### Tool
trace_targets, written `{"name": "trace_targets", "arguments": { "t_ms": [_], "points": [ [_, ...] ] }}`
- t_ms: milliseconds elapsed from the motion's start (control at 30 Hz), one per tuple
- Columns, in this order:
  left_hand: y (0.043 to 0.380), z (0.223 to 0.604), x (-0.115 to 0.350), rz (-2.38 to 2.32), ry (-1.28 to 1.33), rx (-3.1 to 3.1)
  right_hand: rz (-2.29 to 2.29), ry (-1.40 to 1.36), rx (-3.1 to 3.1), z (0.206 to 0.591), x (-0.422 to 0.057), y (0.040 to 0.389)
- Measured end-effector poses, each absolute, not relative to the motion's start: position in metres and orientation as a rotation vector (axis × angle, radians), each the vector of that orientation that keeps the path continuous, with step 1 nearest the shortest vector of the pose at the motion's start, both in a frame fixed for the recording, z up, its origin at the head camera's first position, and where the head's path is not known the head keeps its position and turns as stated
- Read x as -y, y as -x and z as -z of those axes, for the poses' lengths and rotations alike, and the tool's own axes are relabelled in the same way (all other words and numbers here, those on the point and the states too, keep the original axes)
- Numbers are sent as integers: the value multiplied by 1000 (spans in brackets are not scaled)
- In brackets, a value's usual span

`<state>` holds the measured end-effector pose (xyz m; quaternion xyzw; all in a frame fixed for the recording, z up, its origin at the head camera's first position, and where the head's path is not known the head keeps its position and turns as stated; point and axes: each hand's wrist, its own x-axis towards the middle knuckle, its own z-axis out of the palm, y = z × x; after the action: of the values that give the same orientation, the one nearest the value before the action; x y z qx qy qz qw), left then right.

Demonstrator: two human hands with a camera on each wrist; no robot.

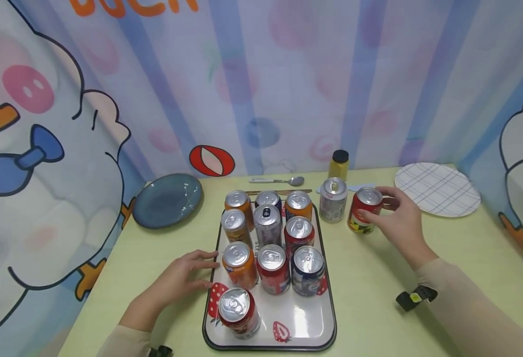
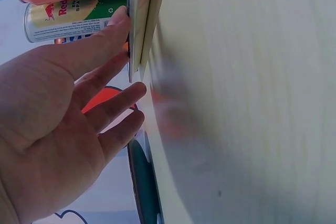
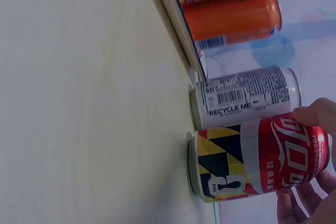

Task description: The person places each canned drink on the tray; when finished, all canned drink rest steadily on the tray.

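Note:
My right hand (image 1: 400,223) grips a red soda can (image 1: 362,213) around its upper part, thumb on the near side and fingers behind. In the right wrist view the can shows a yellow-and-black pattern low on its side, its base at the tabletop. Close to its left stands a white-and-silver can (image 1: 333,204). My left hand (image 1: 178,278) is at the left edge of the tray (image 1: 303,325), fingers extended and fingertips right at the rim. Several upright cans stand on that tray in rough rows, with a red can (image 1: 245,325) alone at the front left.
A dark teal plate (image 1: 154,201) lies at the back left, a white checked plate (image 1: 437,188) at the back right. Behind the tray are a spoon (image 1: 294,181) and a yellow jar with a black lid (image 1: 338,167). A patterned cloth backdrop (image 1: 252,99) closes off the rear.

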<state>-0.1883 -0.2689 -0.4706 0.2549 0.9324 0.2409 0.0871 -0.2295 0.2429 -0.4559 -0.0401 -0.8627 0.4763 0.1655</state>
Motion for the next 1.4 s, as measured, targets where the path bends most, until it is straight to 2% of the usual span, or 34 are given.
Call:
{"name": "trace_targets", "arguments": {
  "t_ms": [233,600,833,1033,1400],
  "points": [
    [187,471,266,-725,-713,-2775,-1417,-43,2471,442,-239,196],
    [189,467,267,-734,-669,-2761,-1602,-702,2376,405,-220,145],
    [189,468,266,-731,-705,-2764,-1602,-1063,2241,402,-188,118],
    [188,470,267,-722,-689,-2762,-1451,-1084,2280,412,-150,102],
    [188,471,268,-739,-715,-2768,-1473,-972,2335,441,-98,92]
  ]
}}
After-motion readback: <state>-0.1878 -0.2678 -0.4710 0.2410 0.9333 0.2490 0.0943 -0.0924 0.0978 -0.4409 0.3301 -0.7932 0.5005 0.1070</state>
